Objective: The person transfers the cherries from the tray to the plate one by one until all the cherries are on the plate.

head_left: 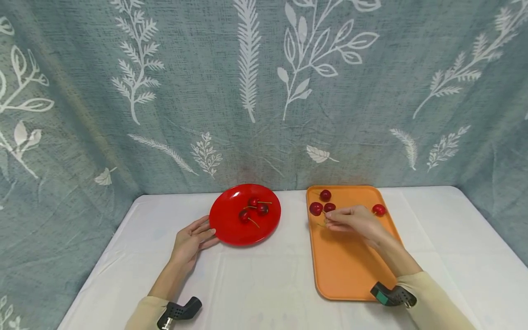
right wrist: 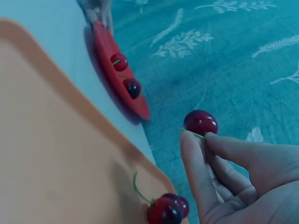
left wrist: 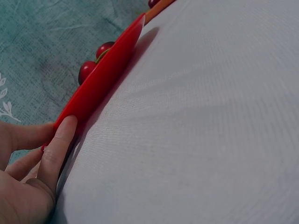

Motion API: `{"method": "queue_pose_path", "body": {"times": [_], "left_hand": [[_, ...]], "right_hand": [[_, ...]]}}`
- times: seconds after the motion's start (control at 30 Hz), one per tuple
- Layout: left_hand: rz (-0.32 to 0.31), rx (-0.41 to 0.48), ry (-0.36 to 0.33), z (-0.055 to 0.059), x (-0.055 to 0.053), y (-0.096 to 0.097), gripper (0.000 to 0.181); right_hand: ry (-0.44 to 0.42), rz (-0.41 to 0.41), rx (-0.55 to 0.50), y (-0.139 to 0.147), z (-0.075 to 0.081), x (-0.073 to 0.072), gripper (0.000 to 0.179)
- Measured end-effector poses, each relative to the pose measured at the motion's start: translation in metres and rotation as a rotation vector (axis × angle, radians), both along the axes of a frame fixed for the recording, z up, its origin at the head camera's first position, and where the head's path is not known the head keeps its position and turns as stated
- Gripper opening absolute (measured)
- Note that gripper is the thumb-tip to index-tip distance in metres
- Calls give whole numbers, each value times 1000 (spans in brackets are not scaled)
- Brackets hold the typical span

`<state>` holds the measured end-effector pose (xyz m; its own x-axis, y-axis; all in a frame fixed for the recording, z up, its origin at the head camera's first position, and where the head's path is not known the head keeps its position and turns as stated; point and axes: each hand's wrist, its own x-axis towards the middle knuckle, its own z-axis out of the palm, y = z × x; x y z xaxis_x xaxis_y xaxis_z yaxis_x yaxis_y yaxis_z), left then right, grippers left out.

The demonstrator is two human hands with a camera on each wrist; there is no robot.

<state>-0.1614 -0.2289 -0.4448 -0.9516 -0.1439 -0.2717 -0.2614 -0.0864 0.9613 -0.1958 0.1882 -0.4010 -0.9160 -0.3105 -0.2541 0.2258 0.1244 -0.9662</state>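
At the left, my left hand holds the near-left rim of a round red plate, fingers and thumb on its edge. Three cherries with stems lie on the plate, one of them a dark red cherry. My right hand is over the upper part of an orange tray. Between thumb and forefinger it pinches the green stem of a cherry, which sits just beyond the fingertips in the right wrist view. Close below this hand, more cherries rest at the tray's edge.
One cherry lies alone by the tray's right rim, and another cherry near its far left corner. White cloth covers the table between plate and tray. A patterned blue-green curtain hangs along the back edge.
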Motion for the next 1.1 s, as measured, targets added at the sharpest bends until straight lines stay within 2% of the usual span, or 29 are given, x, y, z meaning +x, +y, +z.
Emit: {"method": "queue_pose_path", "body": {"times": [0.3,0.5,0.63,0.93,1.1], "left_hand": [[1,-3,-1,2,-1,2,58],[3,-3,-4,4,0,2,58],[3,-4,-9,2,-1,1,58],[1,-19,-10,3,-1,1,58],[3,-18,-11,4,-1,1,57]], "right_hand": [[8,-4,-48,-16,4,-13,40],[0,-10,2,-39,-1,-24,36],[29,10,21,-57,-7,-29,33],[59,16,11,-96,-11,-32,27],[50,9,-34,-115,-13,-34,25]]}}
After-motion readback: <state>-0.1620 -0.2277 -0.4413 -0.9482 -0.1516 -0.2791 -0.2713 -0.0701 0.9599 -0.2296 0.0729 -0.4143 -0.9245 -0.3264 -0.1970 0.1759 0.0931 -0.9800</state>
